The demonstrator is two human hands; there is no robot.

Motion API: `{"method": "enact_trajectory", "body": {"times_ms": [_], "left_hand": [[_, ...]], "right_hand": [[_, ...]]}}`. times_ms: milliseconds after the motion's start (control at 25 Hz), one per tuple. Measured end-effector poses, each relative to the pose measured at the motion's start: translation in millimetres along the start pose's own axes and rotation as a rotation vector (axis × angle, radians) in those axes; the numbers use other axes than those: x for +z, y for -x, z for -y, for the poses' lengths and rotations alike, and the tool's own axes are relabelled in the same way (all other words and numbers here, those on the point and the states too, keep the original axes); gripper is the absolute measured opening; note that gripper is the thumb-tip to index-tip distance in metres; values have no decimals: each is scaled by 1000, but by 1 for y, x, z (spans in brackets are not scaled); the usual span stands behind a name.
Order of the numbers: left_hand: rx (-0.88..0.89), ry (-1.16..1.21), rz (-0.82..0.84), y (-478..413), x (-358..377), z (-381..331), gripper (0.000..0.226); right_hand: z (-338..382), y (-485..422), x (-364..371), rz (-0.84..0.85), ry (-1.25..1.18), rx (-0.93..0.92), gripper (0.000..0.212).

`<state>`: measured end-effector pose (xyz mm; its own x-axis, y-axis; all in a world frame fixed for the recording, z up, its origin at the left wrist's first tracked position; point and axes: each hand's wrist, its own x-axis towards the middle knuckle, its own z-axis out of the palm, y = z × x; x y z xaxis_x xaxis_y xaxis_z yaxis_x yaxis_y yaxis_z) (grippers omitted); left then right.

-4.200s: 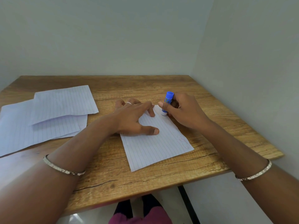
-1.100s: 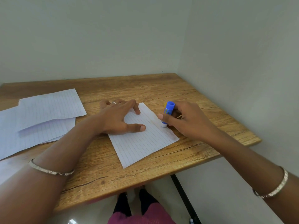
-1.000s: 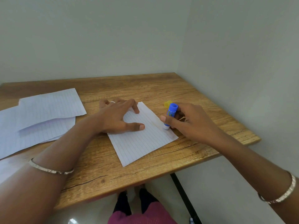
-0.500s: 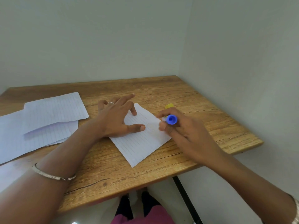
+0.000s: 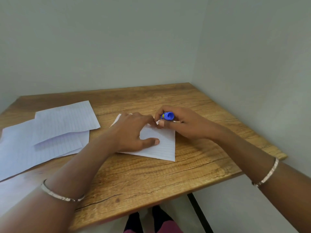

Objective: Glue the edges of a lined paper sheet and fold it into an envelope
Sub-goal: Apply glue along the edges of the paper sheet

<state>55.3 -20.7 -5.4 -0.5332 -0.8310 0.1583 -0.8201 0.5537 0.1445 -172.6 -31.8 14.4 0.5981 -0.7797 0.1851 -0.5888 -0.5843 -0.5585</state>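
Lined sheet (image 5: 159, 145) has been rotated on the wooden surface (image 5: 168, 179) since a second ago. Left hand (image 5: 133, 132) presses it flat, fingers spread. Right hand (image 5: 185, 125) pinches the blue glue stick (image 5: 167, 116), now tipped over the far corner. Likely gluing another edge.

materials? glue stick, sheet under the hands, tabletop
Glue stick: blue body, smooth with a slight sheen, looks like plastic. Sheet: thin matte white paper, ruled lines showing. Tabletop: wood-grain pattern with dark cracks, matte; solid wood or printed laminate, cannot tell which.
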Motion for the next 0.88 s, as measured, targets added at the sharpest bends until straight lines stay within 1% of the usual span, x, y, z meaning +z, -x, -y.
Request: {"method": "enact_trajectory", "body": {"times_ms": [80, 120, 200, 240, 280, 320, 360, 520, 720, 880], "left_hand": [[-26, 77, 34, 0, 0, 2, 66], [-26, 86, 39, 0, -1, 3, 68], [-1, 39, 43, -1, -1, 3, 77], [3, 8, 50, -1, -1, 2, 85], [-3, -18, 63, -2, 0, 0, 93], [-15, -40, 77, -3, 1, -2, 100], [-26, -60, 85, -4, 2, -3, 105], [-53, -88, 96, -10, 7, -6, 115], [-42, -75, 64, -12, 14, -3, 115], [-30, -89, 31, -13, 17, -3, 115]], "right_hand": [[-9, -10, -8, 23, -139, 27, 14], [-14, -12, -9, -25, -221, 54, 17], [-21, -14, -8, -247, -374, 132, 23], [-23, -14, -5, -376, -400, 170, 27], [-26, -14, -2, -479, -381, 202, 32], [-27, -14, 1, -534, -336, 231, 36], [-28, -14, 3, -541, -284, 249, 38], [-22, -22, 6, -427, -41, 260, 42], [-16, -28, 13, -427, 118, 257, 37], [-14, -29, 10, -398, 132, 260, 39]]}}
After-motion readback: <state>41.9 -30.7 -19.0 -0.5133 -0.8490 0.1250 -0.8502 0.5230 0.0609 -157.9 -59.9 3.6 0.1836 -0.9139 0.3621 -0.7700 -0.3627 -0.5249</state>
